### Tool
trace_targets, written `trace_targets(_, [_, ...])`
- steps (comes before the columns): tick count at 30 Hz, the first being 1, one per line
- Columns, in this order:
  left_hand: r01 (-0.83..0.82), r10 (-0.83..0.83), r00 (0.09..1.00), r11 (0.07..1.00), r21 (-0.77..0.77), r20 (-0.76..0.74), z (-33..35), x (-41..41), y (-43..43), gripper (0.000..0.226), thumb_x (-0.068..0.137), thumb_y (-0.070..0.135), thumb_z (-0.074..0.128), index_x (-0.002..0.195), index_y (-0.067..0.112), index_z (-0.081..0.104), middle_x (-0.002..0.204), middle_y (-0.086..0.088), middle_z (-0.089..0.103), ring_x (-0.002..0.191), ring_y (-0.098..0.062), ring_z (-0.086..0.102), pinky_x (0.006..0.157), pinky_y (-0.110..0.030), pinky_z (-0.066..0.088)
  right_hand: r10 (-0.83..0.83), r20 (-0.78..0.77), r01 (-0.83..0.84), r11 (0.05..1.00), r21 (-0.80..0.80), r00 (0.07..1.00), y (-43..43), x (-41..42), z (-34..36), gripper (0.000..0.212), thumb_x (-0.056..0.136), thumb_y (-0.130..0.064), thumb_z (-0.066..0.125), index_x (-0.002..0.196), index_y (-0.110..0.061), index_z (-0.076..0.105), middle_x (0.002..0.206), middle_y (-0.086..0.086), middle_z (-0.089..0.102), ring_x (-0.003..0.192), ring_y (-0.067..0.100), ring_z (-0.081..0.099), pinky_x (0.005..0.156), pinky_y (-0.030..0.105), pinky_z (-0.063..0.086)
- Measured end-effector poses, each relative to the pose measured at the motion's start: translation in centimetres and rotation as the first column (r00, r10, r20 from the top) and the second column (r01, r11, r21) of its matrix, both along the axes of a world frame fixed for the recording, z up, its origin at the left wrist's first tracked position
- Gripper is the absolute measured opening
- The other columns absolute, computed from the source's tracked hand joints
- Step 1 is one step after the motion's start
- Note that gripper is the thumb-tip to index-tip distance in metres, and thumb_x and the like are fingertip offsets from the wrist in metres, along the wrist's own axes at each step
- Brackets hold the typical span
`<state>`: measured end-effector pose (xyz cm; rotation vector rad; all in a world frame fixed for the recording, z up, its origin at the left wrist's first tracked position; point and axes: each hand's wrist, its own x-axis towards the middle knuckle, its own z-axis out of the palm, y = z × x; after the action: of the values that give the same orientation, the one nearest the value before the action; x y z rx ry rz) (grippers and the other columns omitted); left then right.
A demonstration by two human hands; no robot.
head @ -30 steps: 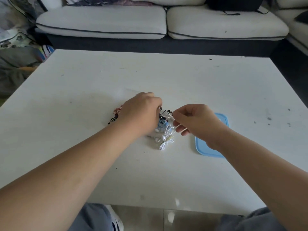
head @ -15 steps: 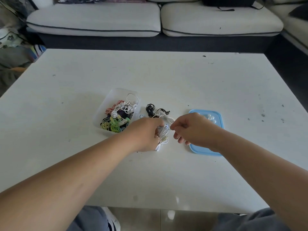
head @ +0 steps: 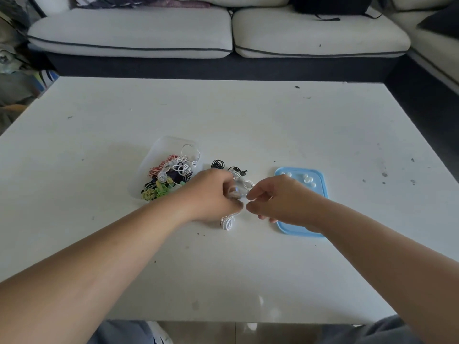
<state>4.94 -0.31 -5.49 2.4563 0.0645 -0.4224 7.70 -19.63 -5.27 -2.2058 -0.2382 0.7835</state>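
My left hand (head: 213,194) grips a bundle of white earphone cable (head: 228,220) just above the white table (head: 248,125); a loop of it hangs below my fist. My right hand (head: 280,199) pinches the free end of the same white cable right beside the left hand. A clear plastic box (head: 161,150) to the left holds several coiled earphones (head: 169,175) in white, red, green, yellow and dark colours. Two black coiled earphones (head: 218,164) lie on the table behind my hands.
A light blue lid (head: 318,194) lies to the right, partly under my right wrist, with small white ear tips (head: 308,180) on it. A white sofa (head: 223,33) stands beyond the table's far edge. My knees show below the near edge.
My left hand has come off the clear box and drawn toward me with the white cable. My right hand has closed in beside it. The box of earphones is now uncovered.
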Motion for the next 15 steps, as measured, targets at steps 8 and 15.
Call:
trace_targets(8, [-0.221, 0.272, 0.942, 0.944, -0.246, 0.196, 3.4, 0.1, -0.6, 0.045, 0.083, 0.046, 0.079, 0.077, 0.010, 0.053, 0.060, 0.002, 0.054, 0.048, -0.011, 0.051, 0.050, -0.026, 0.042, 0.041, -0.165, 0.026, 0.922, 0.387, 0.985, 0.4, -0.3, 1.6, 0.042, 0.076, -0.020, 0.083, 0.116, -0.021, 0.072, 0.119, 0.000, 0.073, 0.106, 0.022, 0.072, 0.101, 0.050, 0.055])
trace_targets(15, [-0.327, 0.428, 0.903, 0.735, -0.595, 0.032, 5.3, -0.4, -1.1, 0.045, 0.091, 0.034, 0.077, 0.089, -0.003, 0.052, 0.074, -0.019, 0.074, 0.067, -0.037, 0.075, 0.069, -0.056, 0.064, 0.031, -0.197, 0.078, 0.849, 0.522, 0.980, 0.1, -0.3, 2.5, 0.033, 0.096, -0.017, 0.070, 0.129, -0.017, 0.066, 0.119, 0.011, 0.074, 0.116, 0.025, 0.069, 0.104, 0.048, 0.053])
